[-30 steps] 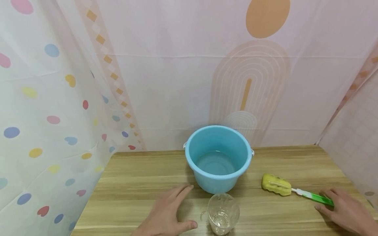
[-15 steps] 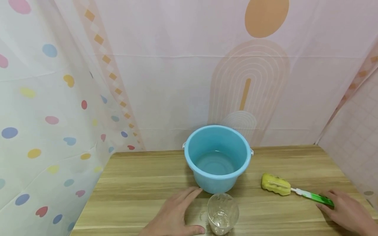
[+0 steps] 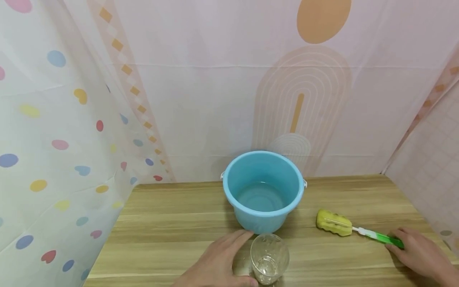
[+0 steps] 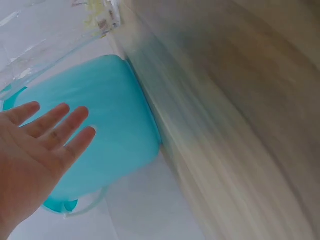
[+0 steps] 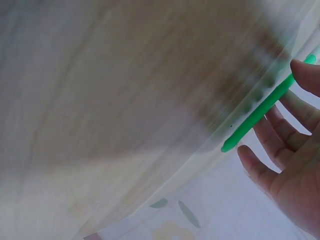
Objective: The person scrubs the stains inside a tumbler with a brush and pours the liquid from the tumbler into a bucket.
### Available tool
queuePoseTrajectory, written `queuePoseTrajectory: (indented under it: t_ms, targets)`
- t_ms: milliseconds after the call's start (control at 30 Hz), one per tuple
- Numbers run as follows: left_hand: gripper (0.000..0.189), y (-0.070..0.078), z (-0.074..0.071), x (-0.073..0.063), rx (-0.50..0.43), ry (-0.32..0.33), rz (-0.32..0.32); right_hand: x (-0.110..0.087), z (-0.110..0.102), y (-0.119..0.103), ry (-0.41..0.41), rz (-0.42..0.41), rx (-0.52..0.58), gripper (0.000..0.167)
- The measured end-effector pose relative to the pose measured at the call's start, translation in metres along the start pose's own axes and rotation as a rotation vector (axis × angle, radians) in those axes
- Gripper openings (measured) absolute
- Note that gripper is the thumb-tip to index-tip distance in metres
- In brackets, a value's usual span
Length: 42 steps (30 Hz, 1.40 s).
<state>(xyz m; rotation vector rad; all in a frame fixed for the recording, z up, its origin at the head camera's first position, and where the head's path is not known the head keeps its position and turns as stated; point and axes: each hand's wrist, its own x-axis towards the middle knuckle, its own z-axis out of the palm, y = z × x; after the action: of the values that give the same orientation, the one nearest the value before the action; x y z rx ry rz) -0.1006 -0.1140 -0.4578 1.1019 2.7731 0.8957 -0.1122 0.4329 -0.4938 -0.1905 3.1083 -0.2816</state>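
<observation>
A clear drinking glass (image 3: 269, 255) stands upright near the table's front. My left hand (image 3: 216, 263) is just left of it, fingers stretched and thumb apart, holding nothing. In the left wrist view, that hand (image 4: 40, 150) shows spread fingers in front of the blue bucket (image 4: 117, 120), with the glass (image 4: 45, 40) above. A sponge bottle brush (image 3: 334, 223), yellow head and green handle, lies on the table at the right. My right hand (image 3: 419, 253) holds its handle end. In the right wrist view, thumb and fingers lie around the green handle (image 5: 260, 111).
The light-blue bucket (image 3: 263, 219) with some water in it stands just behind the glass. A wood-grain table (image 3: 161, 223) carries everything. Patterned curtains (image 3: 201, 99) hang behind and at both sides.
My left hand has moved right, closer to the glass, its fingers now near the bucket's base. The right hand stays at the brush handle. The head view has shifted slightly.
</observation>
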Motion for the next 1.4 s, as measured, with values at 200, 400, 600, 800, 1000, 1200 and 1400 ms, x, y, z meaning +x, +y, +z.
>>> queuePoseTrajectory:
  t_ms: [200, 400, 600, 800, 1000, 1200, 1400]
  targets:
    - [0.1, 0.005, 0.002, 0.005, -0.192, -0.053, -0.047, 0.001, -0.001, 0.002, 0.015, -0.01, 0.016, 0.034]
    - [0.092, 0.005, 0.007, 0.01, -0.481, -0.138, -0.157, -0.001, -0.004, 0.001, 0.055, -0.021, 0.074, 0.03]
    - [0.098, 0.006, 0.013, 0.013, -0.667, -0.145, -0.197, -0.003, -0.008, 0.0, 0.088, -0.02, 0.076, 0.024]
    - [0.094, 0.009, 0.019, 0.018, -0.748, -0.151, -0.163, -0.003, -0.012, 0.0, 0.196, -0.101, 0.023, 0.029]
    - [0.092, 0.01, 0.025, 0.021, -0.803, -0.146, -0.118, 0.003, -0.015, -0.001, 0.299, -0.193, -0.014, 0.034]
    - [0.091, 0.008, 0.028, 0.024, -0.754, -0.129, -0.097, 0.008, -0.024, -0.005, 0.221, -0.154, -0.004, 0.027]
    - [0.088, 0.007, 0.029, 0.025, -0.773, -0.132, -0.092, 0.015, -0.032, -0.008, 0.137, -0.161, -0.052, 0.023]
